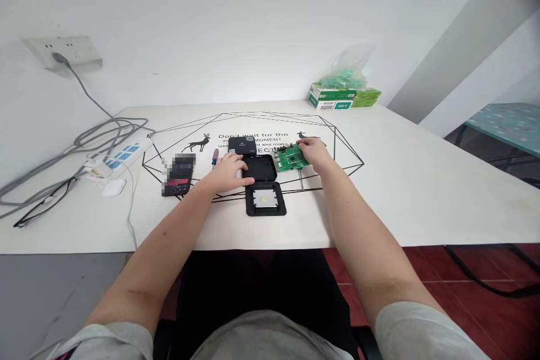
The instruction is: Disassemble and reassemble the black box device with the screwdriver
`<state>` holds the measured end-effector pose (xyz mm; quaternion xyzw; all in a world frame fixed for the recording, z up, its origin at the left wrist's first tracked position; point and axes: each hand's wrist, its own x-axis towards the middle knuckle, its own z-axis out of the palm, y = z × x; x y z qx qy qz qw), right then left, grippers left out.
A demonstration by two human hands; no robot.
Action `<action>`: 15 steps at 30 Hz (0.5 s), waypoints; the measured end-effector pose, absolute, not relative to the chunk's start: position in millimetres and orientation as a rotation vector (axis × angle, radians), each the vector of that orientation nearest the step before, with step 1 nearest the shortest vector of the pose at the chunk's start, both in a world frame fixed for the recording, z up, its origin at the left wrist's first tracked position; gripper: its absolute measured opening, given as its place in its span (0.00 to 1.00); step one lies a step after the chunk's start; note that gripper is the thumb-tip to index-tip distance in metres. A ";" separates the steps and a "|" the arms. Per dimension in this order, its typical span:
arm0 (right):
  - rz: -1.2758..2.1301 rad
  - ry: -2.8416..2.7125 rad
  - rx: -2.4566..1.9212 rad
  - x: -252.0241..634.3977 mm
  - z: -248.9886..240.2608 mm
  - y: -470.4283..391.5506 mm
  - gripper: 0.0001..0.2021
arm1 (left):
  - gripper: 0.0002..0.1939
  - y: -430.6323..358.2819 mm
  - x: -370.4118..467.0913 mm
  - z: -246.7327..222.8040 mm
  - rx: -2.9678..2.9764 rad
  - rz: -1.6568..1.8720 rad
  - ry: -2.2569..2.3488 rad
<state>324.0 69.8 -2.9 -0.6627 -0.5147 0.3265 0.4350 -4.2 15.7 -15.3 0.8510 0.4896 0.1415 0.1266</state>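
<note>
A green circuit board (291, 158) is gripped at its right edge by my right hand (314, 153), with a thin cable hanging below it. My left hand (229, 172) rests at the left edge of an open black plastic case half (260, 169), fingers apart. Just below lies a second black case part (250, 208) with a silvery metal plate (265, 198) inside. A black box (242, 145) sits behind my left fingers. To the left of that hand lies a small screwdriver (215, 156).
A phone (184, 171) lies left of centre. Farther left are a power strip (130, 152), grey cables (101, 129), a white earbud case (113, 187) and glasses (44, 202). Green boxes (333, 95) stand at the back right, a plastic bag (348, 73) on top.
</note>
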 end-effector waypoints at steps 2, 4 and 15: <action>0.768 -1.346 -1.683 320.3 -5.8 69.4 0.15 | 0.27 16.4 -6.4 -13.7 2.468 0.409 1.457; 0.728 -1.412 -1.712 315.7 -7.4 68.4 0.17 | 0.27 17.6 -8.3 -13.4 2.456 0.418 1.486; 0.509 -1.649 -1.862 312.0 1.3 62.2 0.22 | 0.32 0.2 -2.8 -3.2 2.423 0.454 1.483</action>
